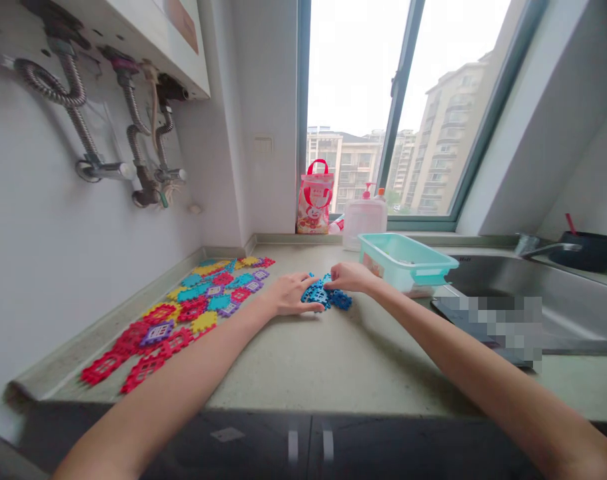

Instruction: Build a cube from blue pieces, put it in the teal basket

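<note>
Both hands meet over a small cluster of blue interlocking tiles (326, 295) lying on the counter (333, 360), about midway between the wall and the sink. The left hand (288, 293) rests with its fingers closed against the left edge of the cluster, thumb on top. The right hand (350, 277) pinches the upper right part of it from above; at this distance it is hard to tell whether the tiles are already joined or merely stacked. Just to the left of the left hand lies a spread of loose tiles (183, 313) in red, yellow, purple and teal, running along the wall. Right of the right hand, nearly touching the wrist, stands a teal plastic basket (408, 261), with the sink (503, 287) beyond it.
</note>
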Motion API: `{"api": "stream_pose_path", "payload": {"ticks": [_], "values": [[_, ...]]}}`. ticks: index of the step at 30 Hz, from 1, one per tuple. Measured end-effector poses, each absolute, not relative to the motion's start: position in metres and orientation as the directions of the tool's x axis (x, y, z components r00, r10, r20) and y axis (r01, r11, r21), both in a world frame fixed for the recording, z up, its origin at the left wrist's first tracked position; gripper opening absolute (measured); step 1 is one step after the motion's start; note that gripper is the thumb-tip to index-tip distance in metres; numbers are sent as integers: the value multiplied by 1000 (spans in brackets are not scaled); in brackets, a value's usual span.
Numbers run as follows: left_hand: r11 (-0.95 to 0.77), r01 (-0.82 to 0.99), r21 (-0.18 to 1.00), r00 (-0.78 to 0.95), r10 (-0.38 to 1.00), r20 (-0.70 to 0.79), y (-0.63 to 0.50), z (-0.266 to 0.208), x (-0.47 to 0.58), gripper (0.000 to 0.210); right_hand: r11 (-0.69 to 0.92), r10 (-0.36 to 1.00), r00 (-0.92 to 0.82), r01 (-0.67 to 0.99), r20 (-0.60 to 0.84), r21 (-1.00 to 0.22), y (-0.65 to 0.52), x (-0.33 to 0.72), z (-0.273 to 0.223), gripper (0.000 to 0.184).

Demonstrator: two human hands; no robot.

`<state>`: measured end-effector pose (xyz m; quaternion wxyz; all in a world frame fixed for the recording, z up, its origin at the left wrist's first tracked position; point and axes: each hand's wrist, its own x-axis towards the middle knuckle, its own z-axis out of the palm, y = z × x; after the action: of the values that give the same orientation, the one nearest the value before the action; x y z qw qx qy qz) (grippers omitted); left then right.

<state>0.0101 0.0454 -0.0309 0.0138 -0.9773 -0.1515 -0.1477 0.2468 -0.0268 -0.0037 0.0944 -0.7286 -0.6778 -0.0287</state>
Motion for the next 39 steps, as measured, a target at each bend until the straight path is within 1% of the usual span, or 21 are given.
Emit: {"api": "stream_pose_path", "payload": {"ticks": [2, 5, 7, 11, 13, 15, 17, 18, 19, 22, 26, 27, 29, 31, 33, 35, 36, 37, 38, 39], "values": [[-946, 322, 25, 901, 315, 300, 45, -32, 9, 90, -75, 980, 87, 994, 178, -74, -22, 241, -6, 39], [-938, 345, 35, 891, 339, 302, 46, -34, 10, 88, -72, 976, 82, 996, 201, -61, -24, 239, -12, 49], [-933, 358, 36, 888, 352, 297, 48, -37, 11, 88, -70, 974, 83, 995, 212, -71, -29, 244, -13, 54], [-935, 347, 69, 891, 352, 287, 53, -41, 12, 84, -97, 967, 123, 988, 223, -124, -26, 253, -2, 51], [-943, 324, 82, 898, 333, 288, 54, -42, 12, 83, -65, 958, 118, 977, 261, -202, -14, 246, 9, 47], [-945, 316, 85, 902, 327, 283, 55, -42, 12, 83, 49, 947, 72, 932, 314, -359, 4, 227, 22, 47], [-942, 319, 101, 901, 334, 276, 55, -43, 11, 80, 204, 936, 12, 798, 353, -567, 24, 203, 34, 50], [-941, 318, 114, 900, 337, 276, 55, -43, 10, 78, 277, 924, -22, 726, 382, -629, 33, 192, 38, 50], [-941, 315, 128, 899, 338, 278, 55, -43, 9, 75, 327, 906, -37, 694, 422, -641, 40, 183, 41, 47], [-939, 315, 138, 900, 342, 269, 54, -44, 3, 70, 369, 874, -43, 706, 485, -604, 41, 179, 40, 37], [-934, 346, 88, 904, 357, 235, 51, -42, -2, 76, 329, 890, -62, 774, 453, -541, 2, 218, 7, 26], [-935, 349, 66, 904, 354, 239, 50, -42, -1, 77, 312, 893, -66, 805, 446, -505, -10, 231, -4, 27], [-943, 334, -2, 908, 321, 269, 48, -38, 2, 78, 269, 887, -76, 887, 456, -375, -30, 254, -26, 34], [-955, 276, -107, 922, 231, 312, 46, -29, 5, 75, 226, 897, -77, 926, 435, -303, -42, 270, -41, 39], [-958, 172, -229, 939, 89, 332, 42, -11, 2, 60, 198, 923, -84, 941, 375, -276, -45, 279, -49, 41], [-942, 72, -329, 933, -54, 356, 34, 16, -9, 42, 187, 941, -99, 949, 322, -254, -43, 282, -50, 40], [-930, 50, -363, 910, -108, 401, 27, 33, -17, 37, 185, 945, -103, 951, 311, -246, -42, 282, -48, 40], [-922, 54, -382, 858, -153, 490, 16, 50, -26, 34, 182, 946, -104, 953, 306, -241, -40, 282, -47, 38], [-920, 72, -384, 775, -191, 602, 3, 66, -38, 31, 177, 947, -99, 955, 306, -238, -39, 282, -45, 36], [-928, 81, -363, 654, -226, 722, -13, 80, -49, 30, 169, 947, -91, 957, 308, -234, -39, 282, -44, 34]]}}
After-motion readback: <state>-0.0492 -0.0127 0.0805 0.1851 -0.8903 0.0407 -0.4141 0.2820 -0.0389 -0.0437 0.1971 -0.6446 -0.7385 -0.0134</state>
